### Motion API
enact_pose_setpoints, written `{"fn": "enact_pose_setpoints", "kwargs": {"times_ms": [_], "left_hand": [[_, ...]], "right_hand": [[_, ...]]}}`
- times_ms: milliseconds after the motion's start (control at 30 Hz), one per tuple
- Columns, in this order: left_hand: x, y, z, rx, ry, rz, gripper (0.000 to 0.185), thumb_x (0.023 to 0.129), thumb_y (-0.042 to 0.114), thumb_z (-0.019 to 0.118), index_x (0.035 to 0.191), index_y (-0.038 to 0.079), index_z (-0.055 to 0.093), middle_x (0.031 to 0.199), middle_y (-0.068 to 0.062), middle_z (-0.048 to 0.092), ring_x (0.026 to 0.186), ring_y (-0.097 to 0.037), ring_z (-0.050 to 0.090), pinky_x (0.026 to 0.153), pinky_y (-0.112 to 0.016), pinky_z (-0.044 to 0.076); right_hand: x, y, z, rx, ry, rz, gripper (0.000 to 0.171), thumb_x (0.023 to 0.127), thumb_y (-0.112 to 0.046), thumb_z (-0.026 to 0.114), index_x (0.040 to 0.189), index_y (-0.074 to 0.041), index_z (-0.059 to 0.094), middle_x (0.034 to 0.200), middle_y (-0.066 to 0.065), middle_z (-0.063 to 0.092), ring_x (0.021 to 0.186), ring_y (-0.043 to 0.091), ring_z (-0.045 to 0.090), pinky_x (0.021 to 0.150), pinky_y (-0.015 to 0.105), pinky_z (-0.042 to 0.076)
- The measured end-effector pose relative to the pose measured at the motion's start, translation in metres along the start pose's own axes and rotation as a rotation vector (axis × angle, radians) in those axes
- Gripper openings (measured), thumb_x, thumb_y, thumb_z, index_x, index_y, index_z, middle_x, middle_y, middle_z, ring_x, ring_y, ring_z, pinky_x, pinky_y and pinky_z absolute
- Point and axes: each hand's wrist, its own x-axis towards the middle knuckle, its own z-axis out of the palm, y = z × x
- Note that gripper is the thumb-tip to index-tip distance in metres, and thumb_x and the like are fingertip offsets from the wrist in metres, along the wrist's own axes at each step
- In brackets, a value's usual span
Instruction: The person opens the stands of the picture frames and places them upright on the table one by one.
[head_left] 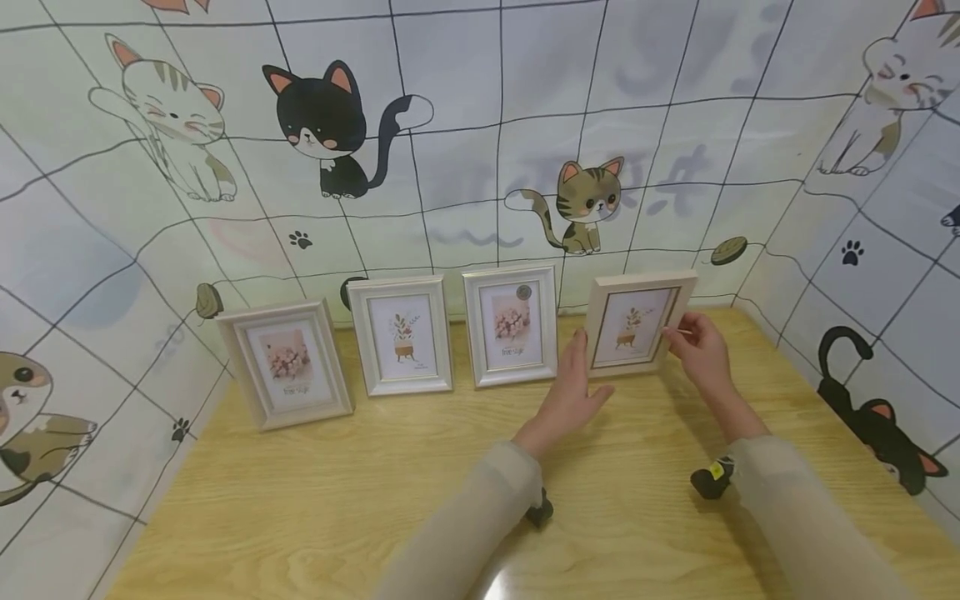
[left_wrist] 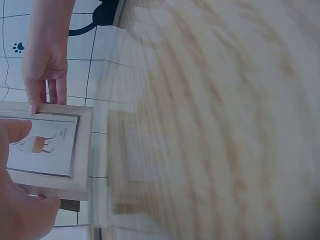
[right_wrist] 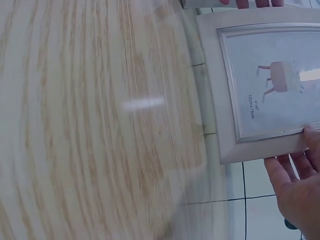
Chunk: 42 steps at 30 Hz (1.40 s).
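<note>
At the right of the row, both hands are on a cream picture frame [head_left: 630,329] with a plant-pot print, tilted slightly. My right hand [head_left: 701,354] pinches its right edge, thumb in front and fingers behind, as the right wrist view shows [right_wrist: 300,195]. Along the frame's left edge lie the fairly straight fingers of my left hand [head_left: 566,400], its thumb spread out below the frame's front. In the left wrist view the frame [left_wrist: 82,150] shows a gap before its reflection on the table; whether it touches the tabletop I cannot tell.
Three more pale frames stand to the left: a flower print [head_left: 512,327], a plant-pot print [head_left: 402,336] and another flower print [head_left: 288,365]. They stand on a wood-grain table [head_left: 337,500]. Cat-patterned walls [head_left: 465,108] enclose the back and sides.
</note>
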Motion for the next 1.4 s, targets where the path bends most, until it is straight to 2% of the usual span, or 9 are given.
{"fn": "enact_pose_setpoints", "kwargs": {"times_ms": [133,233,367,500,600,700,800,967,1400], "left_hand": [[0.002,-0.003,0.003,-0.003,-0.024,-0.046,0.097,0.097,0.031,0.063,0.159,0.007,-0.008,0.169,-0.012,-0.006,0.156,-0.028,0.008,0.127,-0.039,0.020],[0.001,-0.004,0.004,-0.006,-0.034,-0.067,0.098,0.097,0.031,0.064,0.159,0.004,-0.008,0.168,-0.013,-0.007,0.156,-0.029,0.010,0.126,-0.037,0.021],[-0.001,-0.003,0.003,0.002,-0.048,-0.088,0.099,0.097,0.033,0.063,0.159,0.005,-0.009,0.168,-0.013,-0.008,0.155,-0.030,0.016,0.125,-0.035,0.025],[-0.002,-0.001,0.001,0.028,-0.063,-0.101,0.099,0.097,0.035,0.063,0.159,0.004,-0.008,0.168,-0.014,-0.006,0.153,-0.031,0.022,0.124,-0.034,0.029],[-0.003,0.001,-0.001,0.046,-0.075,-0.107,0.100,0.096,0.036,0.064,0.159,0.003,-0.007,0.168,-0.015,-0.005,0.153,-0.031,0.020,0.124,-0.034,0.028],[-0.003,0.002,-0.002,0.065,-0.092,-0.116,0.100,0.097,0.036,0.063,0.158,0.003,-0.008,0.168,-0.016,-0.005,0.154,-0.031,0.016,0.125,-0.034,0.026],[-0.003,0.004,-0.003,0.088,-0.096,-0.134,0.100,0.097,0.037,0.063,0.159,0.003,-0.008,0.168,-0.017,-0.003,0.155,-0.029,0.016,0.124,-0.033,0.028],[-0.003,0.008,-0.002,0.114,-0.109,-0.200,0.101,0.095,0.038,0.065,0.159,0.006,-0.007,0.169,-0.014,-0.002,0.154,-0.027,0.020,0.122,-0.032,0.031],[0.000,0.005,-0.002,0.060,-0.174,-0.252,0.101,0.096,0.040,0.064,0.160,0.010,-0.008,0.169,-0.009,-0.005,0.152,-0.028,0.025,0.124,-0.033,0.028]], "right_hand": [[0.001,0.000,0.004,-0.058,-0.004,0.018,0.049,0.102,-0.024,0.056,0.134,0.011,0.043,0.128,0.023,0.058,0.085,-0.019,0.048,0.073,0.001,0.050],[0.002,0.000,0.005,-0.092,-0.020,0.023,0.049,0.102,-0.024,0.055,0.134,0.011,0.044,0.135,0.032,0.055,0.084,-0.019,0.046,0.071,0.000,0.049],[0.003,-0.003,0.006,-0.150,-0.038,0.017,0.050,0.102,-0.027,0.055,0.133,0.011,0.046,0.134,0.033,0.056,0.086,-0.013,0.049,0.069,0.000,0.048],[0.004,-0.007,0.006,-0.202,-0.061,0.006,0.048,0.102,-0.027,0.053,0.131,0.011,0.046,0.132,0.034,0.057,0.104,0.024,0.067,0.066,-0.001,0.045],[0.005,-0.010,0.005,-0.245,-0.080,0.016,0.048,0.103,-0.027,0.052,0.131,0.011,0.046,0.131,0.035,0.056,0.121,0.048,0.058,0.065,0.001,0.043],[0.006,-0.013,0.005,-0.294,-0.091,0.023,0.047,0.103,-0.027,0.051,0.131,0.010,0.046,0.130,0.035,0.056,0.122,0.050,0.056,0.070,0.009,0.049],[0.006,-0.016,0.005,-0.335,-0.098,0.014,0.045,0.103,-0.026,0.051,0.129,0.010,0.047,0.129,0.035,0.057,0.120,0.050,0.057,0.079,0.026,0.057],[0.002,-0.018,0.004,-0.375,-0.120,0.001,0.041,0.103,-0.024,0.051,0.125,0.011,0.047,0.126,0.037,0.056,0.116,0.050,0.058,0.084,0.045,0.060],[-0.009,-0.020,-0.002,-0.364,-0.154,0.016,0.039,0.104,-0.023,0.049,0.124,0.010,0.043,0.126,0.036,0.053,0.115,0.050,0.057,0.080,0.045,0.063]]}}
